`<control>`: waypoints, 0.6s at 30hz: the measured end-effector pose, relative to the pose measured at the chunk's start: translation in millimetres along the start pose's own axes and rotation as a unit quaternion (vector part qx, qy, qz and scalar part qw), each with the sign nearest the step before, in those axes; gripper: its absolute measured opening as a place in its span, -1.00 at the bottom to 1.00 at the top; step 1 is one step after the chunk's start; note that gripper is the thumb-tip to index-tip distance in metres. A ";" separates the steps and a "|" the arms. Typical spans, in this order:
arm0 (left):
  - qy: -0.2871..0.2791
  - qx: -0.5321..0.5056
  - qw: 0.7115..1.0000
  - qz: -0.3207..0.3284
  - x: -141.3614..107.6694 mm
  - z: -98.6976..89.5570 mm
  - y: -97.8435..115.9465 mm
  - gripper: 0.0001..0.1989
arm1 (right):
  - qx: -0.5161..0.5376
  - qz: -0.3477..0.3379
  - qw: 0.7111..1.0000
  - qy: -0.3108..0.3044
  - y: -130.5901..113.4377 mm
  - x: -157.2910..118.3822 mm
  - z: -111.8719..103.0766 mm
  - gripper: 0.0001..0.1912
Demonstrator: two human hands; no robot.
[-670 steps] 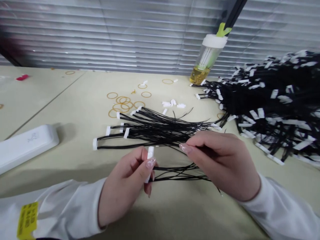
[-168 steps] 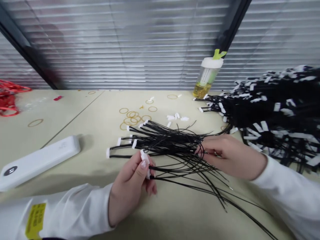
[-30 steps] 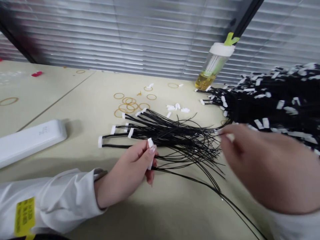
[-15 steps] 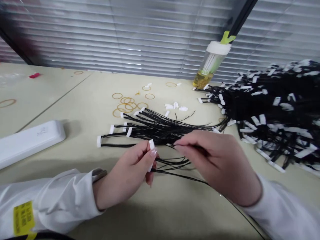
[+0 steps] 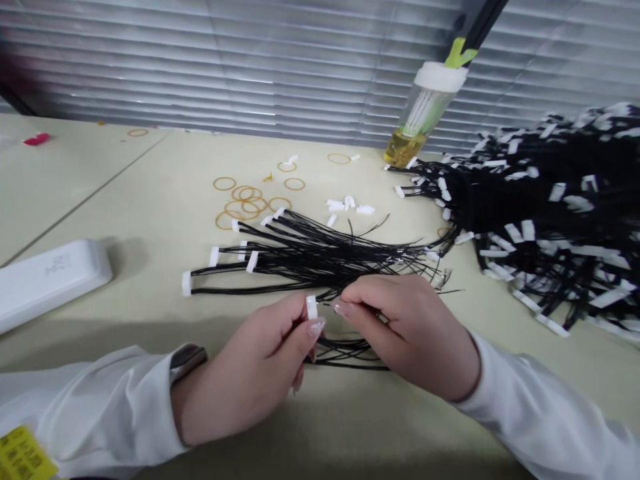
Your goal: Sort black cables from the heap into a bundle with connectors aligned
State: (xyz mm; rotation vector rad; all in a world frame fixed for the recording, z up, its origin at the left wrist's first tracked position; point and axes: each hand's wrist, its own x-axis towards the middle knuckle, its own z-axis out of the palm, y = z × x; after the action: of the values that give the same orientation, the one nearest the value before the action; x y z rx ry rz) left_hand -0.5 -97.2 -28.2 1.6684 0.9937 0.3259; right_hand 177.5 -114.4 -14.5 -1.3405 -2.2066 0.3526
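Observation:
My left hand (image 5: 247, 363) pinches a small white connector (image 5: 312, 307) upright between thumb and fingers, and a bunch of thin black wires (image 5: 345, 353) runs from it beneath my hands. My right hand (image 5: 400, 327) is close beside it, its fingertips pinching thin black wire near the connector. The fingers hide part of those wires. Just beyond my hands lies a loose bundle of black wires with white connectors (image 5: 300, 257), its connector ends fanned to the left.
A large heap of wires with white connectors (image 5: 545, 213) fills the right side of the beige table (image 5: 150, 200). Rubber bands (image 5: 240, 207), loose white connectors (image 5: 345, 207), a clear bottle (image 5: 425, 113) and a white plastic case (image 5: 50, 283) stand beyond and left.
My right hand has moved left, closer to my left hand. The long wires that trailed toward the lower right are now gathered under my hands. The view has shifted slightly.

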 end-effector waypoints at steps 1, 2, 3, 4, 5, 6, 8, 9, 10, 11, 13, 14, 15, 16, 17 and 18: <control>-0.002 0.005 1.000 -0.001 -0.2 0.1 0.3 -0.73 | -0.001 0.000 1.000 -0.007 -0.2 0.2 -0.9 -0.84; -0.002 0.009 1.000 0.000 -0.3 0.3 0.6 -0.73 | -0.001 0.001 1.000 -0.013 -0.3 0.2 -1.6 -0.84; -0.001 0.016 1.000 0.006 -0.2 0.5 1.0 -0.73 | 0.000 0.001 1.000 -0.016 -0.2 0.2 -2.0 -0.84; 0.002 0.025 1.000 0.015 0.1 0.7 1.5 -0.73 | 0.003 0.000 1.000 -0.014 -0.2 0.0 -1.7 -0.84; 0.006 0.036 0.999 0.026 0.3 0.9 2.0 -0.73 | 0.006 0.000 1.000 -0.009 -0.2 -0.3 -0.8 -0.84; 0.009 0.046 0.998 0.038 0.6 1.0 2.6 -0.74 | 0.009 -0.002 1.000 -0.002 -0.3 -0.7 0.9 -0.84; 0.011 0.062 0.996 0.056 0.7 1.1 3.4 -0.74 | 0.012 -0.002 1.000 0.016 -1.6 -1.4 5.6 -0.85; 0.009 0.065 0.996 0.061 0.5 1.2 3.6 -0.74 | 0.011 0.000 1.000 0.022 -2.7 -1.5 7.9 -0.85; 0.006 0.064 0.996 0.064 0.1 1.4 3.6 -0.74 | 0.010 0.001 1.000 0.026 -4.0 -1.4 9.5 -0.85; 0.002 0.060 0.996 0.064 -0.4 1.7 3.3 -0.74 | 0.010 -0.002 0.999 0.030 -5.3 -0.9 9.9 -0.85; 0.006 0.040 0.998 0.055 -1.2 2.9 1.9 -0.74 | 0.017 -0.013 0.999 0.034 -5.6 1.0 6.2 -0.85; 0.020 0.024 0.999 0.044 -1.5 3.7 0.9 -0.74 | 0.022 -0.014 0.999 0.041 -3.6 2.1 2.0 -0.85; 0.042 0.007 0.999 0.030 -1.6 4.5 -0.2 -0.75 | 0.027 -0.006 0.998 0.062 0.4 3.2 -3.2 -0.86; 0.071 -0.005 0.997 0.020 -1.6 5.1 -1.5 -0.75 | 0.032 0.012 0.995 0.096 6.5 4.0 -8.9 -0.86; 0.102 -0.013 0.995 0.016 -1.6 5.5 -2.8 -0.75 | 0.036 0.040 0.989 0.139 14.4 4.6 -14.4 -0.86; 0.128 -0.018 0.991 0.019 -1.5 5.5 -4.0 -0.76 | 0.038 0.072 0.977 0.195 23.6 5.0 -19.1 -0.86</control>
State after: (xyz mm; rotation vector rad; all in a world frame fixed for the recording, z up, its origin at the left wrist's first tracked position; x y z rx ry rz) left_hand 0.5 -101.9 -33.3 1.6416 1.1397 0.5913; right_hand 203.9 -99.8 -8.5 -1.3965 -1.7625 0.2029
